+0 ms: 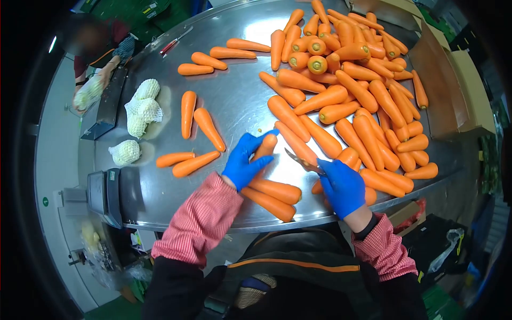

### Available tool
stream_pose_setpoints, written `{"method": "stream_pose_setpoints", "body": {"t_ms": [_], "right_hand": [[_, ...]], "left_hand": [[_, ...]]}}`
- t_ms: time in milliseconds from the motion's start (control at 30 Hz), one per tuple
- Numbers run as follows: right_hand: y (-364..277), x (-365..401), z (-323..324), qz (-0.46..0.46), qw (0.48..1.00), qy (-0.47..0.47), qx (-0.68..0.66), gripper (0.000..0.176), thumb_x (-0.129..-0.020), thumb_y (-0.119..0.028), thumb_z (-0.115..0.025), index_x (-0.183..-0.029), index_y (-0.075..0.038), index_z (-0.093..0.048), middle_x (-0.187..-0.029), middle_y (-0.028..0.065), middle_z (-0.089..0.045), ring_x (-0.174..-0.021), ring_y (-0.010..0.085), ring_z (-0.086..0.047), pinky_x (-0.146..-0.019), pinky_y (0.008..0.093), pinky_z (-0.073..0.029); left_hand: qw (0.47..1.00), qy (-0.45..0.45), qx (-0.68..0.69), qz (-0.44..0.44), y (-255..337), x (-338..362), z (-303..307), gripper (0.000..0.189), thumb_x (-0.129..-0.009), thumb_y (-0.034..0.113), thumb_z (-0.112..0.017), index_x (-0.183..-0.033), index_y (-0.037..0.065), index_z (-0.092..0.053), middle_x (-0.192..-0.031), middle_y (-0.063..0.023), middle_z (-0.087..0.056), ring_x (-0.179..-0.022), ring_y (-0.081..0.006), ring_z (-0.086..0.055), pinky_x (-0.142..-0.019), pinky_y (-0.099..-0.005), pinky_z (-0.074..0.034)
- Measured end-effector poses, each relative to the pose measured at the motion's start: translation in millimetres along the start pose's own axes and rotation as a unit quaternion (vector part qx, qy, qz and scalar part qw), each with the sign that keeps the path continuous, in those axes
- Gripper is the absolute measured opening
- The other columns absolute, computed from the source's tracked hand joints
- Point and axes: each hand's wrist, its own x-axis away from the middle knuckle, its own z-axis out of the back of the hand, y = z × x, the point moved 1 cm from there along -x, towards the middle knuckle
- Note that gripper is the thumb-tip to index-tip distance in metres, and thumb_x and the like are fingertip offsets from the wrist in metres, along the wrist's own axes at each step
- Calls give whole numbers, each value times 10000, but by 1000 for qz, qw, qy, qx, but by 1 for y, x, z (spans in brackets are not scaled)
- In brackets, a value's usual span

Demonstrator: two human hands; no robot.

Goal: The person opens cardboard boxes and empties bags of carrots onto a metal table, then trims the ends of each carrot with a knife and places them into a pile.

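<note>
My left hand [242, 164], in a blue glove, is closed around a carrot [266, 146] whose one end points up past the fingers. In my right hand [344, 185], also gloved in blue, is a small knife [296, 159] with its blade pointing left toward that carrot. A short gap separates the blade from the carrot. Just below my left hand lie two carrots [271, 202] side by side near the table's front edge. Another carrot [295, 142] rests behind the knife, partly covered by it. A tiny trimmed bit [260, 130] lies by my left fingertips.
A big heap of carrots [368, 96] covers the right of the metal table [240, 80], beside a cardboard box [440, 80]. Several loose carrots [208, 128] lie left. Netted pale produce [144, 114], a scale [104, 197] and a red-handled tool [169, 48] are farther left. Another person [98, 53] works there.
</note>
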Motion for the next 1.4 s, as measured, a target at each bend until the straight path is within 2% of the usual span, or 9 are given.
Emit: {"method": "stream_pose_setpoints", "body": {"t_ms": [400,500,667,800,967,1067,1167,1267,1400], "right_hand": [[-15,-21,9,86,992,-41,84,323,-779,-117,-652,-1100,-121,-613,-787,74,-591,-698,280,-600,-587,366,-476],[17,-20,12,-61,989,-121,-66,324,-802,-84,-617,-1125,-112,-608,-824,90,-614,-734,296,-615,-623,359,-492],[23,-1,2,-17,996,-17,-80,351,-827,-77,-588,-1176,-113,-596,-824,115,-605,-734,301,-613,-642,374,-497],[-6,0,-4,67,997,10,-36,358,-801,-150,-638,-1153,-96,-596,-785,76,-564,-691,261,-582,-583,369,-468],[-28,-7,-12,119,991,2,62,420,-768,-150,-644,-1178,-82,-581,-772,54,-525,-688,219,-561,-561,349,-445],[-26,-6,-16,108,993,2,46,427,-760,-138,-645,-1178,-84,-583,-771,63,-531,-687,228,-562,-563,361,-452],[-10,-6,-21,104,994,12,19,437,-752,-124,-647,-1183,-90,-584,-772,78,-539,-675,243,-564,-560,373,-458],[7,1,-19,77,997,-15,20,444,-747,-116,-649,-1186,-98,-587,-773,98,-546,-660,267,-567,-558,383,-462],[7,5,-21,45,997,-50,23,425,-752,-117,-648,-1173,-101,-597,-770,110,-555,-650,289,-572,-567,394,-467]], "left_hand": [[996,-6,89,25,56,45,-13,342,-831,22,-658,-1144,60,-528,-1218,-128,-507,-1084,-239,-532,-964,-349,-413],[979,39,197,36,60,50,-10,451,-822,10,-656,-1238,66,-488,-1307,-130,-525,-1122,-239,-544,-1005,-360,-408],[680,279,642,219,30,51,-9,354,-872,170,-639,-1178,42,-515,-1174,-144,-567,-1088,-275,-574,-973,-414,-477],[486,261,817,168,4,65,-29,348,-933,228,-506,-1198,2,-518,-1168,-197,-592,-1103,-332,-578,-992,-437,-469],[449,289,812,234,20,70,-47,406,-955,247,-441,-1247,-35,-445,-1255,-222,-520,-1165,-357,-531,-1010,-468,-451],[450,278,814,240,20,71,-49,370,-954,268,-461,-1198,-10,-474,-1169,-199,-565,-1105,-355,-557,-974,-466,-470],[574,327,688,301,-20,88,-28,415,-916,289,-555,-1191,-6,-458,-1198,-171,-549,-1130,-363,-558,-943,-475,-490],[748,331,345,459,-47,110,28,477,-862,344,-648,-1184,50,-456,-1164,-149,-560,-1069,-360,-586,-887,-473,-508],[855,339,-31,391,-168,160,84,643,-819,241,-711,-1355,134,-373,-1076,-131,-568,-953,-305,-597,-841,-395,-516]]}}
